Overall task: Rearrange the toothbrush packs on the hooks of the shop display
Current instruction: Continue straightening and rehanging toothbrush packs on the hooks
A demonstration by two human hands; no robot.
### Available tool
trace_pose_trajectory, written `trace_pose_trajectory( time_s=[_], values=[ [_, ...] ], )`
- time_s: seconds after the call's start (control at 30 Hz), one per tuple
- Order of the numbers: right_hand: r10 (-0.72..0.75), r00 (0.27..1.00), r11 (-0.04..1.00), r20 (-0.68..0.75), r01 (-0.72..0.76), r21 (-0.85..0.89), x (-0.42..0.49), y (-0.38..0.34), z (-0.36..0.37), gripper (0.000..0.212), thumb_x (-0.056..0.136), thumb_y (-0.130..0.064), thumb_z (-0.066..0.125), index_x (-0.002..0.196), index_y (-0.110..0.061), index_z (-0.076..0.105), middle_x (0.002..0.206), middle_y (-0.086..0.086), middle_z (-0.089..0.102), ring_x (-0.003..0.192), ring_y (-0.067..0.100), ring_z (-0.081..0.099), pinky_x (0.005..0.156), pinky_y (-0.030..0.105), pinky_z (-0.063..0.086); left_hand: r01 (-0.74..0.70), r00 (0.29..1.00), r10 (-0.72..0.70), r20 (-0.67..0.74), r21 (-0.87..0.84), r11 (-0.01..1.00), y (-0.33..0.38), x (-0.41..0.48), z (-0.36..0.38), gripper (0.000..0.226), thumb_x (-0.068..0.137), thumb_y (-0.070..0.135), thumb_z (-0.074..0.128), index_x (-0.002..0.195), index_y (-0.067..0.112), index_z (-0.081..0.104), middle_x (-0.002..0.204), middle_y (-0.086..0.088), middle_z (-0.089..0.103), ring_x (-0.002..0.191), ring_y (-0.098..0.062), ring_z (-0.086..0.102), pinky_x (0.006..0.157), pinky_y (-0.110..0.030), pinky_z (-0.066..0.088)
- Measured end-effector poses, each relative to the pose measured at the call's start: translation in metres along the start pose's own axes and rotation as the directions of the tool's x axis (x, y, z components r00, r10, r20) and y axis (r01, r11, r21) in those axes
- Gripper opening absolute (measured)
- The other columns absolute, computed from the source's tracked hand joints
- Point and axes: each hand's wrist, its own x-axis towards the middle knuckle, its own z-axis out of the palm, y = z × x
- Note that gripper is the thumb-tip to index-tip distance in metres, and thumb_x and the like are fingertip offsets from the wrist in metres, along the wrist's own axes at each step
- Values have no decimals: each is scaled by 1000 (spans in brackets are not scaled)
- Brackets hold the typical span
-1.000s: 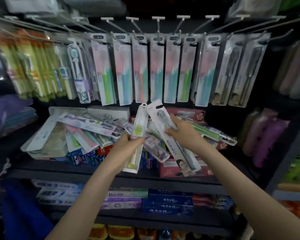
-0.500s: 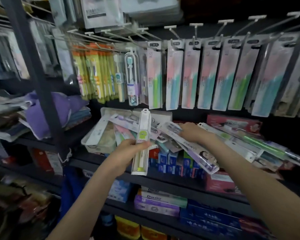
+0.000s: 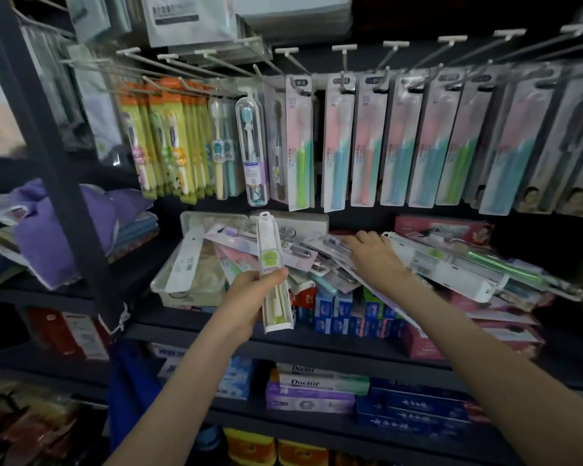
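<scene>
My left hand point(image 3: 249, 294) is closed around a slim white toothbrush pack with a green label point(image 3: 270, 260), held upright in front of the middle shelf. My right hand point(image 3: 374, 260) lies palm down, fingers apart, on a loose heap of toothbrush packs point(image 3: 451, 264) spread over that shelf. Above, wire hooks point(image 3: 344, 50) carry hanging rows: pink-and-teal packs point(image 3: 367, 139) across the middle and right, orange-and-green packs point(image 3: 164, 139) on the left, and a clear case with a blue brush point(image 3: 251, 146) between them.
A black upright post point(image 3: 48, 146) stands at the left, with folded purple cloth point(image 3: 64, 230) behind it. A white tray point(image 3: 189, 284) sits left of the heap. Toothpaste boxes point(image 3: 317, 388) fill the lower shelf, and small blue boxes point(image 3: 344, 311) line the middle shelf's edge point(image 3: 317, 348).
My right hand has lowered the long pack it held onto the heap and now lies flat on it. My left hand keeps its white pack. The view has swung left.
</scene>
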Motion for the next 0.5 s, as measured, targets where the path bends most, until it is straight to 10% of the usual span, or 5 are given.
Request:
trace_pose_trajectory(
  time_s=[0.5],
  values=[
    [-45,993,998,105,40,45,-29,8,-9,54,100,-30,35,150,-22,17,143,2,37,130,22,32,106,37,22,28,998,-37,-47,-181,983,-8,7,22,28,90,21,62,112,4,59,104,-14,68,95,-26,66,81,-38,54]
  ],
)
